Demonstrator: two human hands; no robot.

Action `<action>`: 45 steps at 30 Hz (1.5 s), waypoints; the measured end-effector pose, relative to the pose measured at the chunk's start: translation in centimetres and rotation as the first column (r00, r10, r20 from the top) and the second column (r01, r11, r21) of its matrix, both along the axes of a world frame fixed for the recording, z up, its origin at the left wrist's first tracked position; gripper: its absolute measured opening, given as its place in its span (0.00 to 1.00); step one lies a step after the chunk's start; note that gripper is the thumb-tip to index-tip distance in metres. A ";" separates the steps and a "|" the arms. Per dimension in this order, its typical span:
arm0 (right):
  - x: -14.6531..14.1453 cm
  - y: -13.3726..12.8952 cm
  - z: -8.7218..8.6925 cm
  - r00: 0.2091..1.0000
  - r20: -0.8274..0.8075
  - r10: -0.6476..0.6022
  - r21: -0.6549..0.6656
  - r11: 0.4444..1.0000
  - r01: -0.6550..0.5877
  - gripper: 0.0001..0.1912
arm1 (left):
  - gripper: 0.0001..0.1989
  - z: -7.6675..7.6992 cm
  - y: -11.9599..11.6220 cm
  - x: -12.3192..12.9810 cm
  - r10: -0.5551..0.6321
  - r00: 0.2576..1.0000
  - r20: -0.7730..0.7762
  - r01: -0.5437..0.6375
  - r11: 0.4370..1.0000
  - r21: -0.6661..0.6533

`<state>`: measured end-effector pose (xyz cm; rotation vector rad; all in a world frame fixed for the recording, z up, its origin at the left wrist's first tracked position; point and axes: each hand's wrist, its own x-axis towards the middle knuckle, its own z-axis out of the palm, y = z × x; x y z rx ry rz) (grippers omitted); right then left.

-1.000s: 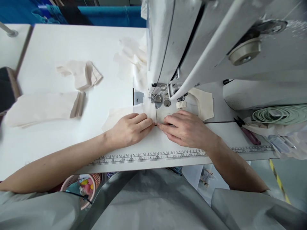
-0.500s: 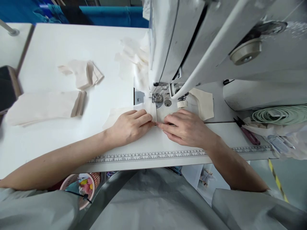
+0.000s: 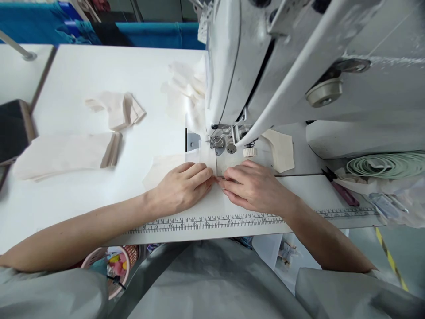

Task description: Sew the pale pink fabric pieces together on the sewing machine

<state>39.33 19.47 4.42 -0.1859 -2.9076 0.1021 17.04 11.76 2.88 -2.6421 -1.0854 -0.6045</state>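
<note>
A thin white fabric piece [image 3: 166, 167] lies on the table and runs under the presser foot [image 3: 217, 142] of a white sewing machine [image 3: 223, 75]. My left hand [image 3: 184, 188] is closed over the fabric, its fingertips pinching the right edge just in front of the foot. My right hand [image 3: 254, 188] has its thumb and fingers drawn together at that same edge, almost touching the left fingertips. The fabric between the fingertips is mostly hidden. Beside the needle plate, right of the foot, rests a cream fabric piece [image 3: 282, 150].
Folded cream fabric stacks [image 3: 66, 153] lie on the left, with crumpled white fabric [image 3: 189, 84] behind the foot. A ruler strip [image 3: 199, 223] follows the front edge. Thread snips [image 3: 343, 190] and a coiled green cord [image 3: 387, 166] are at right. Below stands a pink basket [image 3: 133, 257].
The whole view has shifted, so the table and machine sit slightly lower in the picture. Both hands keep their pinch at the fabric edge, with little visible movement relative to the machine.
</note>
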 end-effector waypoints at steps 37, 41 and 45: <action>-0.6 -0.1 -0.2 0.996 -0.028 -0.080 0.105 0.991 0.082 0.13 | 0.10 0.1 -0.7 0.3 0.039 0.999 0.000 -0.039 0.999 -0.026; -0.7 0.1 -0.3 0.994 -0.035 -0.108 0.124 0.986 0.111 0.14 | 0.10 0.1 -0.2 0.2 0.055 0.998 0.007 -0.055 0.998 -0.037; -0.9 0.5 -0.5 0.991 -0.006 -0.136 0.145 0.980 0.135 0.14 | 0.12 0.1 0.3 0.0 0.082 0.997 -0.006 -0.082 0.995 -0.051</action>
